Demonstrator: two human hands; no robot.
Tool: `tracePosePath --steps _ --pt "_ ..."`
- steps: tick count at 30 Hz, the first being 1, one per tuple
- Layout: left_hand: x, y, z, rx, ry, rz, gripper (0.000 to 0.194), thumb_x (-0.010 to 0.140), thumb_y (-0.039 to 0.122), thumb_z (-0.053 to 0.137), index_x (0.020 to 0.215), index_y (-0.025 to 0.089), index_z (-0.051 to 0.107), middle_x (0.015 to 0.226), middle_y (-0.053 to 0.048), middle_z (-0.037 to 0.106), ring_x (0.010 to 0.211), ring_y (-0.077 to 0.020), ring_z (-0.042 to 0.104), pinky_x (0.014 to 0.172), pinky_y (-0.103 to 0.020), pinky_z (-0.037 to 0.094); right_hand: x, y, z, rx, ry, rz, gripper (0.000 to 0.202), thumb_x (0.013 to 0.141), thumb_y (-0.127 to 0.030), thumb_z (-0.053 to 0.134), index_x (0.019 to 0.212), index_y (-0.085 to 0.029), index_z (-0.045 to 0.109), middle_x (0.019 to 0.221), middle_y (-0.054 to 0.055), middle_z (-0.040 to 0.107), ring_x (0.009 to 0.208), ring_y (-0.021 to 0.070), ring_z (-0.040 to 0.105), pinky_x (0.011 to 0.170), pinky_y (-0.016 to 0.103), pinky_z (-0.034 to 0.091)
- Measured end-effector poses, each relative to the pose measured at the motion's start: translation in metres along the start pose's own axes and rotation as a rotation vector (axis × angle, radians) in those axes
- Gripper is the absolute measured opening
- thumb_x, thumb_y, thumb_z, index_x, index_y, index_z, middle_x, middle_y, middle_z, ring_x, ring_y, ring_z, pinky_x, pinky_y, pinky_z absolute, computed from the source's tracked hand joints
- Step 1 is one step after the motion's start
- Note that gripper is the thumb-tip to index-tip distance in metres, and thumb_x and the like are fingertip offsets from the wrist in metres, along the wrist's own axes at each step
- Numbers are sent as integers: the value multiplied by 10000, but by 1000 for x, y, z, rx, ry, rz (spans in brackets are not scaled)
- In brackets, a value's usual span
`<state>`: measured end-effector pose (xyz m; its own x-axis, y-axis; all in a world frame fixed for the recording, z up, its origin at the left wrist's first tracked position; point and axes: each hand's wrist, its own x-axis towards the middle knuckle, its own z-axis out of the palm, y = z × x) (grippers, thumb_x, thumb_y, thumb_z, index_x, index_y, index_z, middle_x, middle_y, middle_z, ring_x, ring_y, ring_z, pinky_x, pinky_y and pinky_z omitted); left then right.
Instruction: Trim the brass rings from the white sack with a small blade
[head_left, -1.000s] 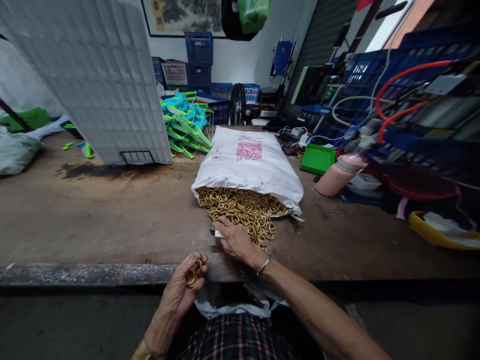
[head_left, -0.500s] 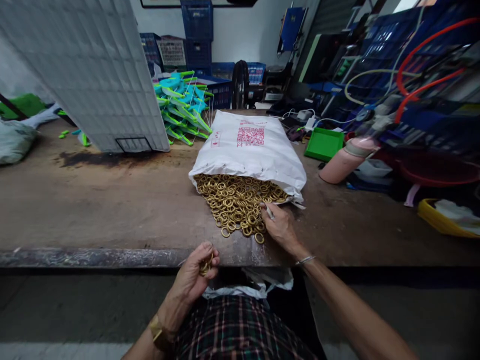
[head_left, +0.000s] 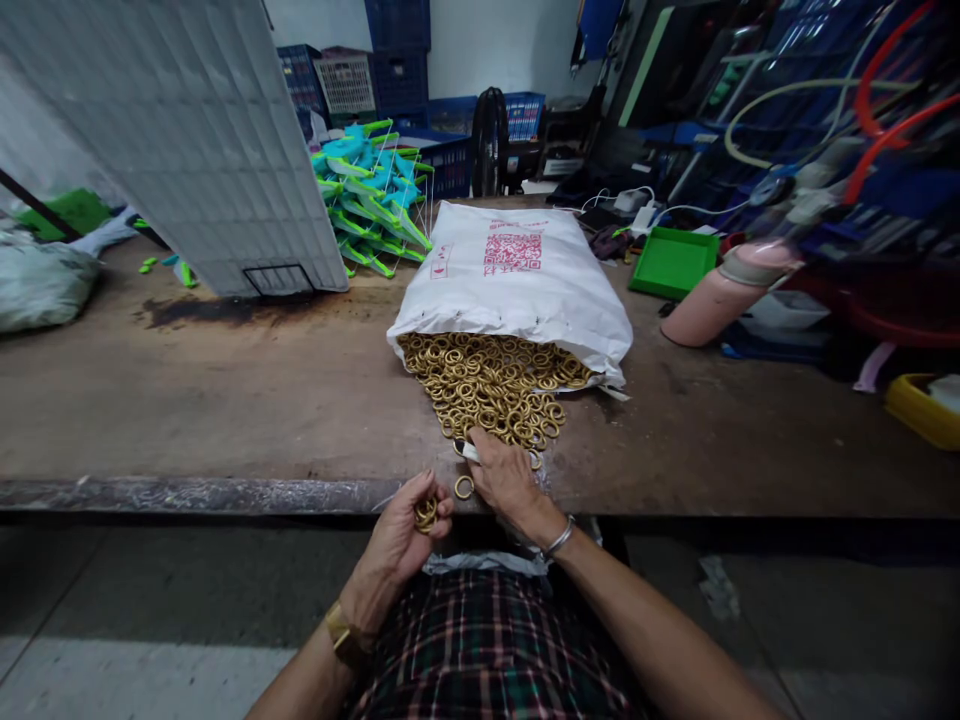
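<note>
My left hand (head_left: 411, 522) is closed around several brass-coloured rings (head_left: 426, 514), just in front of the table's front edge. My right hand (head_left: 504, 478) reaches over the front of a heap of the same rings (head_left: 487, 390), its fingers drawn together. A small white piece with a dark end (head_left: 469, 451) shows at its thumb; whether it is held or worn, I cannot tell. One loose ring (head_left: 464, 487) lies on the table between my hands. The heap spills from the mouth of a white sack (head_left: 517, 275) printed with a red square code.
On the wooden table (head_left: 225, 400), a grey ribbed panel (head_left: 225, 150) leans at the left beside stacked green and blue plastic pieces (head_left: 367, 200). To the right are a green tray (head_left: 673, 262), a pink bottle (head_left: 709, 300) with hoses and a yellow container (head_left: 926, 412).
My right hand has moved left and nearer, from the heap's right side to its front, close to my left hand. One ring now lies apart at the table's edge. The view has shifted slightly.
</note>
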<state>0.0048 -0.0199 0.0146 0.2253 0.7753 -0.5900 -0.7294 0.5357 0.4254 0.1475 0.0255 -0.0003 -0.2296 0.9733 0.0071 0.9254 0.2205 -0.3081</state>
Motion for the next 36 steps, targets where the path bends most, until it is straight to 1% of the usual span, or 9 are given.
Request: tracePosePath --steps 5,11,14,17,20,27,30,32,36 --pt "-2 0 -3 46 11 7 242 640 253 700 655 128 493 616 -4 528 513 -70 482 366 -128 253 10 1 2 -17 49 1 149 802 -183 423 881 -207 547 840 38 657 741 163 590 585 245 306" --pt "-5 7 -8 16 73 54 264 622 258 707 672 138 477 581 23 498 460 -48 444 360 -122 232 -6 14 2 171 117 -132 316 789 -176 462 1104 -197 481 921 43 651 801 164 590 665 237 364" --pt "-4 10 -11 24 76 102 272 624 271 705 693 148 471 571 39 481 446 -41 430 360 -124 237 -22 12 1 183 73 -210 257 815 -242 485 1068 -200 504 987 57 630 857 171 579 695 249 376" --pt "-2 11 -11 42 66 112 288 622 283 705 697 154 458 560 51 464 436 -34 416 362 -123 236 -29 3 -3 71 -31 -181 240 829 -311 492 1046 -214 525 1009 62 608 807 180 575 637 265 358" --pt "-2 7 -9 85 68 118 309 620 303 705 696 159 442 559 59 456 429 -30 408 361 -122 229 -26 -2 -7 43 -94 -155 210 830 -302 490 1022 -226 528 985 46 599 788 170 565 611 257 329" --pt "-4 -8 -6 392 87 230 315 657 404 659 753 179 460 549 69 466 417 -42 395 353 -136 246 -23 6 1 57 -71 -129 169 814 -221 453 968 -189 513 841 40 620 703 162 546 578 256 281" --pt "-3 -13 -2 510 106 215 351 670 437 634 871 193 480 532 75 472 397 -52 393 345 -143 256 -25 10 4 144 -42 -103 167 794 -174 441 947 -187 506 764 25 616 647 151 536 569 247 285" --pt "-1 -15 2 553 101 196 384 674 446 626 928 197 482 531 75 477 388 -56 394 342 -147 261 -26 11 3 265 -1 -80 125 805 -205 433 911 -190 500 722 15 595 629 145 521 573 238 304" --pt "4 -18 6 568 43 155 344 679 452 620 860 182 508 521 73 456 374 -44 366 343 -146 248 -30 9 -1 525 36 -71 143 838 -316 399 824 -196 476 658 -8 525 594 132 473 567 229 338"
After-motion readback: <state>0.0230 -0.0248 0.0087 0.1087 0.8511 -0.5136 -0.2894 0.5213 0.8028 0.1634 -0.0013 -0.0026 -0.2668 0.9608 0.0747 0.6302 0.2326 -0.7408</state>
